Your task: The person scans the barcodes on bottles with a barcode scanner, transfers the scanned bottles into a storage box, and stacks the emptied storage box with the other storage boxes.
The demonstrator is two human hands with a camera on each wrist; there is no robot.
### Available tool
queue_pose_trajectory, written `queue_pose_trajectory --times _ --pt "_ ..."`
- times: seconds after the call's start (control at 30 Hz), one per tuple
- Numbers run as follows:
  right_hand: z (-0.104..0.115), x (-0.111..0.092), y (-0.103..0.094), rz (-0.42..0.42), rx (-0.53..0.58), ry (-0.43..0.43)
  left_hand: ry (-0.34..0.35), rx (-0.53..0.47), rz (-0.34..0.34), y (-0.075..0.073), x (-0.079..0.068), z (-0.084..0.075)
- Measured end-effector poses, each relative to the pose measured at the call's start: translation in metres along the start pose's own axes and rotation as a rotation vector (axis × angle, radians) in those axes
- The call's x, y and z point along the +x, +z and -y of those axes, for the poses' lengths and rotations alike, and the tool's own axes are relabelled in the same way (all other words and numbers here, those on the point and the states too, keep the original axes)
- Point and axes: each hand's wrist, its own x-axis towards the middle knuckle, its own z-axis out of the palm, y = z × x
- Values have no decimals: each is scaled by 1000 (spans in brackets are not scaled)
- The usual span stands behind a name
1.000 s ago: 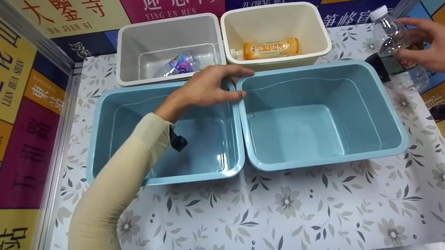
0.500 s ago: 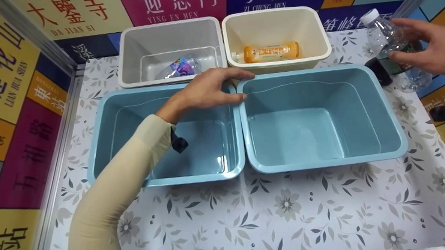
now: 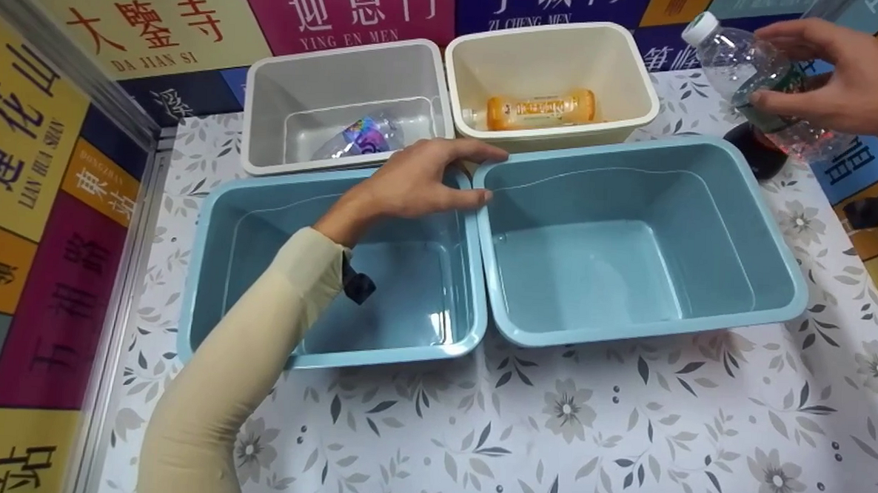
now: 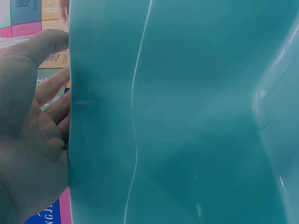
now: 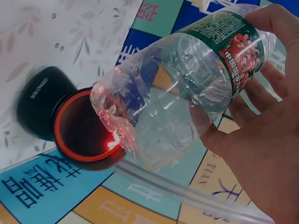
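My right hand grips a clear plastic bottle with a white cap and green label, tilted above the table's far right corner. In the right wrist view, the base of the bottle is over a black device with an orange ring, and red light shines on that base. My left hand lies across the adjoining rims of two blue bins, thumb and index finger stretched out to the right bin. In the left wrist view its palm and fingers are beside a bin's wall, partly hidden.
Behind the blue bins stand a grey bin with a clear bottle in it and a cream bin holding an orange bottle. The left blue bin stands under my left arm. Printed panels wall the back and left.
My right hand and the bottle have moved left, and red light now shows at its base. The left hand stays at the rims. The head view has shifted slightly.
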Motion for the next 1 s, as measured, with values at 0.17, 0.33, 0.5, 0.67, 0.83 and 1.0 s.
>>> queue_pose_trajectory --times 0.17,0.33,0.5,0.67,0.83,1.0 --pt "11 6 -2 -9 -42 -48 5 7 -1 -1 0 0" --pt "23 9 -3 6 -40 -48 4 6 0 -1 0 -2" --pt "36 14 -2 17 -48 -50 7 10 -5 0 -1 -2" --pt "51 19 0 23 -82 -86 21 19 -9 0 0 -2" --pt "68 25 3 42 -123 -110 19 9 -3 2 1 0" --pt "84 30 4 72 -157 -105 17 -2 -3 1 0 -1"
